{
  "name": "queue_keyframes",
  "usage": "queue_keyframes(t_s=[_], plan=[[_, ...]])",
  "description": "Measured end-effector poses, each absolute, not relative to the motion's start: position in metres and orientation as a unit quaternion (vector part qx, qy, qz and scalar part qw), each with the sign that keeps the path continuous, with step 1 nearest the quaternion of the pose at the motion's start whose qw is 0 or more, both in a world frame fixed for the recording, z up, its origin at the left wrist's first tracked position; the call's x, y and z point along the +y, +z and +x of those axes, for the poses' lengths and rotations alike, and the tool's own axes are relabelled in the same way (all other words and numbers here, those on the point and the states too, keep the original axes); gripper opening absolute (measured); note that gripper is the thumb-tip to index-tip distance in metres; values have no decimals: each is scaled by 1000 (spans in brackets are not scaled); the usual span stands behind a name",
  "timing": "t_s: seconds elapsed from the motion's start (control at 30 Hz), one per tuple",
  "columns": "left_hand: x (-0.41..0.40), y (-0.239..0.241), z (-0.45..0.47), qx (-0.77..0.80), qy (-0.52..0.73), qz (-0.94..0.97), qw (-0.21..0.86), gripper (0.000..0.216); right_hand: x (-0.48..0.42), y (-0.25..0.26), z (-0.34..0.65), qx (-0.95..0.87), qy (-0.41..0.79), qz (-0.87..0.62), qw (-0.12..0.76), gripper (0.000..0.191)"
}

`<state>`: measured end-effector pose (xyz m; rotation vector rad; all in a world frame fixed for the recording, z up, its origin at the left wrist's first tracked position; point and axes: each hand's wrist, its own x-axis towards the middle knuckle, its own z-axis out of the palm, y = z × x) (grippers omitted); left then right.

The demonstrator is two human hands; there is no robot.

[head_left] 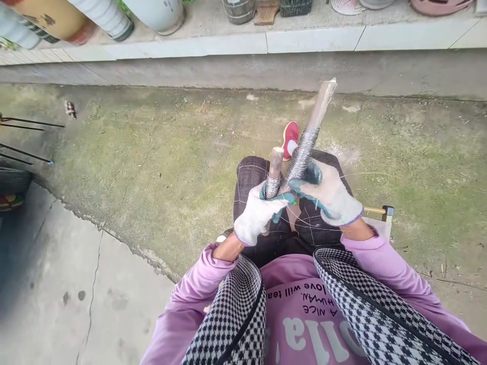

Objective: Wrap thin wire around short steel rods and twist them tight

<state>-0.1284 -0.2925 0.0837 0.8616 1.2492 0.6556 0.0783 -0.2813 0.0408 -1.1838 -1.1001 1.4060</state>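
Both of my hands wear white knitted gloves with teal-coated fingers, raised above my lap. My left hand (255, 212) is closed around a short wooden stick (276, 158), with thin silvery wire wound below its top. A longer wooden stick (321, 105) leans up to the right, its lower half wrapped in a dense coil of wire (304, 147). My right hand (327, 193) is closed on this coil's lower end, thumb and fingers bent toward my left fingertips. Loose strands of wire (304, 222) curve below the hands. Gloves hide the sticks' lower ends.
Beneath me lies mossy concrete ground (182, 167), with a cracked paved slab (125, 294) at lower left. Flower pots (155, 15) stand along a tiled ledge (312, 39) ahead. Dark thin rods (30, 121) jut in from the left. A seat frame's corner (388, 210) shows at my right.
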Motion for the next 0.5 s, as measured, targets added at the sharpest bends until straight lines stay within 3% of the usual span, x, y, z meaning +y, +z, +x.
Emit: queue_keyframes(t_s=[0.17,0.5], plan=[[-304,74,-144,521,318,348,712,52,-293,54,72,-412,624,-435,502,65],[-315,56,-160,300,291,318,851,79,-302,54,54,-385,653,-373,535,62]])
